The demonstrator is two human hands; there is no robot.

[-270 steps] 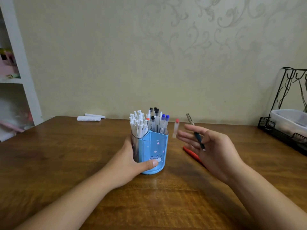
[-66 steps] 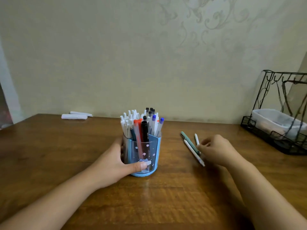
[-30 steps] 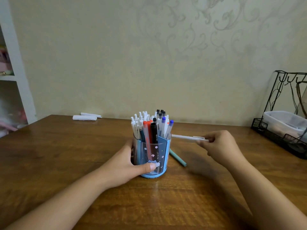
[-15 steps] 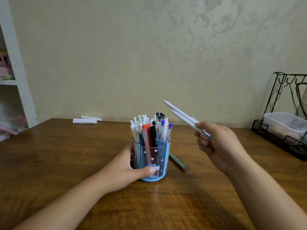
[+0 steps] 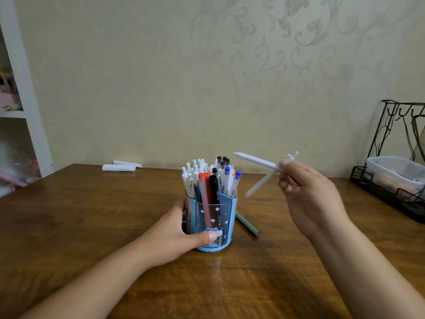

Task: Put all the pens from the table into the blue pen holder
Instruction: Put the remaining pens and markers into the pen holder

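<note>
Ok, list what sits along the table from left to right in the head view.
White rolls → left hand → blue pen holder → green pen lying flat → right hand pinching two white pens → black wire rack.

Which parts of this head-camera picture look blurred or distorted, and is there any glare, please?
Head view: the two white pens pinched in the right hand are smeared by motion blur; the blue pen holder gripped by the left hand stays sharp; a pale sheen lies on the table just in front of it; wide-angle bending tilts the white shelf at left.
</note>
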